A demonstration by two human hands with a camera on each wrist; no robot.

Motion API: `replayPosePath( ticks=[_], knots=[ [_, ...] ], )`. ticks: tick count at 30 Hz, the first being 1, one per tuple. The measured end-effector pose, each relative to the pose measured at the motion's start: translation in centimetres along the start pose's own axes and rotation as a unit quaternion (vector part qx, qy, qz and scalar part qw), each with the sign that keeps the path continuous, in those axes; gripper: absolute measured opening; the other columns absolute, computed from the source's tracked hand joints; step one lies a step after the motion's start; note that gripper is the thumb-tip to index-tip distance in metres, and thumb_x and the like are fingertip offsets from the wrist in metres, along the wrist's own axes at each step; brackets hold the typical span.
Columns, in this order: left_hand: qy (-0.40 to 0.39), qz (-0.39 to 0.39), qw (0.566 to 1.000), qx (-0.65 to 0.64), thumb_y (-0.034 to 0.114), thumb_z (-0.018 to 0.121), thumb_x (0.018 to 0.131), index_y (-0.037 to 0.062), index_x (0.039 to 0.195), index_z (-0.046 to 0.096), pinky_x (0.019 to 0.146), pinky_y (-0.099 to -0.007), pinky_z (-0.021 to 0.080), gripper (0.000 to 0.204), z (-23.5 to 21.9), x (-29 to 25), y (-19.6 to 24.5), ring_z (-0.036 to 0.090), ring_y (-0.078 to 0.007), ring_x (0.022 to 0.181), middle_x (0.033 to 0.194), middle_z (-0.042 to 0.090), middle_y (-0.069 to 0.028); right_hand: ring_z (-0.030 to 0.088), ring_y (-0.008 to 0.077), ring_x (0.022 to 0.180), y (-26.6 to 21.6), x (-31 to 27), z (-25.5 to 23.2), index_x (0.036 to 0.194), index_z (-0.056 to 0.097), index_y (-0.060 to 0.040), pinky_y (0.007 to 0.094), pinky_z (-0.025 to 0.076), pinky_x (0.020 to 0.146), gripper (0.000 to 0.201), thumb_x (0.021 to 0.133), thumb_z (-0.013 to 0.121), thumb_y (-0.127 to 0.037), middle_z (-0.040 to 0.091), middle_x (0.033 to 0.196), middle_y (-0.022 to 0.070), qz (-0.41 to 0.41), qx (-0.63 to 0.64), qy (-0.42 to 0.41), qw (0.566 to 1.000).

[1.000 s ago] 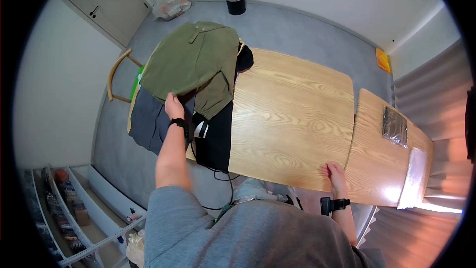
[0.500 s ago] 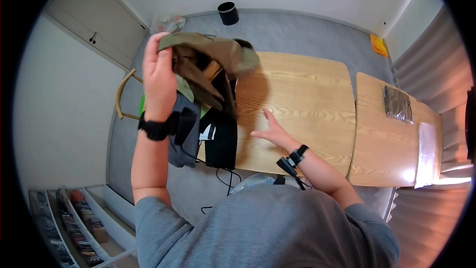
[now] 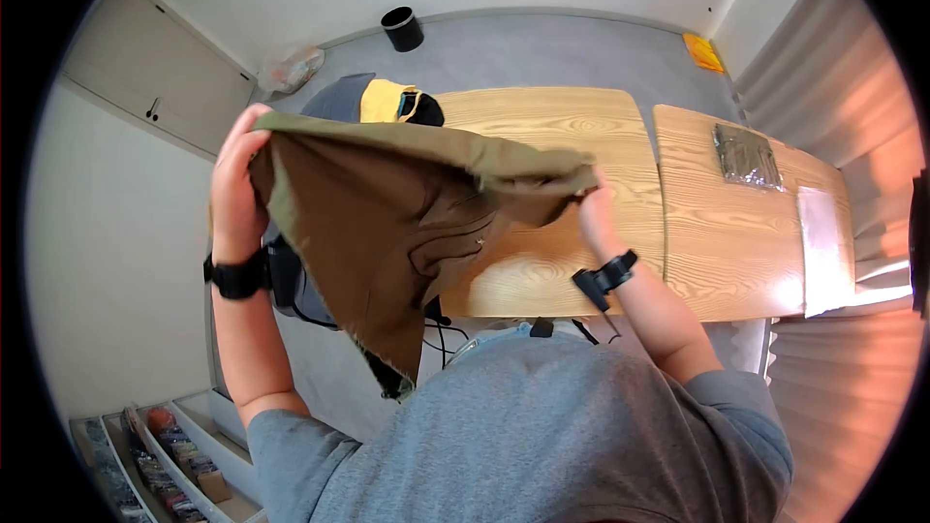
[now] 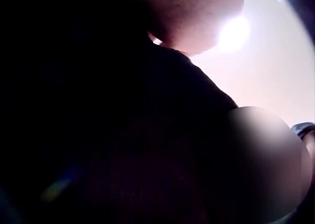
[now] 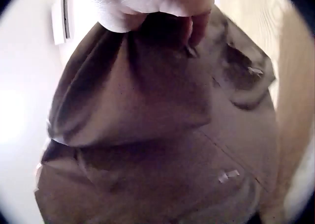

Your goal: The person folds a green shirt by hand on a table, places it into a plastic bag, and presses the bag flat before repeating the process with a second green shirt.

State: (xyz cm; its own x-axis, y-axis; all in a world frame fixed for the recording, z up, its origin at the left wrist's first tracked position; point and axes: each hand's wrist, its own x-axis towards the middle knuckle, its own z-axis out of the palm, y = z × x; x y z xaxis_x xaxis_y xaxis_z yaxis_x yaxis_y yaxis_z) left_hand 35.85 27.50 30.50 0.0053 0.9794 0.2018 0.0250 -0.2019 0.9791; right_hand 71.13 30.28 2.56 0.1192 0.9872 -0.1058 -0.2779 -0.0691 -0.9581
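An olive-green garment [image 3: 378, 203], brown on the side facing me, is stretched up between both hands in the head view. On the left, my raised left hand [image 3: 238, 179] grips its upper corner. My right hand [image 3: 599, 213] holds a bunched part of the cloth at the other end, over the wooden table [image 3: 542, 271]. From there a loose corner hangs down close to my shirt. The right wrist view has the brown cloth [image 5: 147, 111] hanging in folds beneath the fingers of my right hand [image 5: 157, 0]. Dark material covers most of the left wrist view.
Behind the garment lie dark and yellow clothes [image 3: 387, 102]. A second table [image 3: 717, 252] on the right bears a plastic-wrapped packet [image 3: 746, 157] and a pale plastic sheet [image 3: 821, 247]. A black bin [image 3: 402, 31] stands by the far wall. Shelving [image 3: 184, 446] is at lower left.
The left hand has lifted the garment off the clothes pile on the table. My right hand has come from the table's near edge, opened, and taken hold of the garment's other end.
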Motion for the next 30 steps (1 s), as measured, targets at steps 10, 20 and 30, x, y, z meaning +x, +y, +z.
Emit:
replayPosePath(
  ticks=[10, 20, 30],
  knots=[
    [-0.265, 0.059, 0.703, 0.657, 0.021, 0.064, 0.074, 0.0001, 0.094, 0.062, 0.076, -0.0456, 0.048, 0.029, 3.8, 16.4, -15.7, 0.058, -0.0420, 0.089, 0.093, 0.062, -0.0239, 0.058, 0.0231, 0.094, -18.0, 10.3, -10.7, 0.108, 0.055, 0.0009, 0.0357, 0.049, 0.081, 0.027, 0.089, 0.037, -0.005, 0.061, 0.099, 0.0126, -0.039, -0.047, 0.157, 0.986],
    [0.098, 0.534, 0.746, 0.386, -0.006, 0.052, 0.078, 0.0059, 0.099, 0.062, 0.073, -0.0336, 0.046, 0.026, 11.2, 13.2, 5.7, 0.056, -0.0281, 0.083, 0.086, 0.057, -0.0113, 0.046, 0.0301, 0.121, -35.7, -0.7, -12.3, 0.131, 0.043, 0.0029, 0.0427, 0.036, 0.105, 0.049, 0.097, 0.038, -0.032, 0.047, 0.132, 0.0175, -0.383, 0.203, 0.031, 0.901],
    [-0.175, 0.313, 0.858, 0.367, -0.015, 0.051, 0.062, 0.0013, 0.085, 0.059, 0.067, -0.0373, 0.041, 0.029, 12.2, 3.4, -17.4, 0.050, -0.0311, 0.076, 0.077, 0.050, -0.0122, 0.059, 0.0204, 0.099, -18.6, -7.9, -24.8, 0.117, 0.055, 0.0042, 0.0312, 0.048, 0.087, 0.036, 0.084, 0.049, -0.008, 0.061, 0.110, 0.0124, -0.132, 0.077, 0.061, 0.986]
  ],
)
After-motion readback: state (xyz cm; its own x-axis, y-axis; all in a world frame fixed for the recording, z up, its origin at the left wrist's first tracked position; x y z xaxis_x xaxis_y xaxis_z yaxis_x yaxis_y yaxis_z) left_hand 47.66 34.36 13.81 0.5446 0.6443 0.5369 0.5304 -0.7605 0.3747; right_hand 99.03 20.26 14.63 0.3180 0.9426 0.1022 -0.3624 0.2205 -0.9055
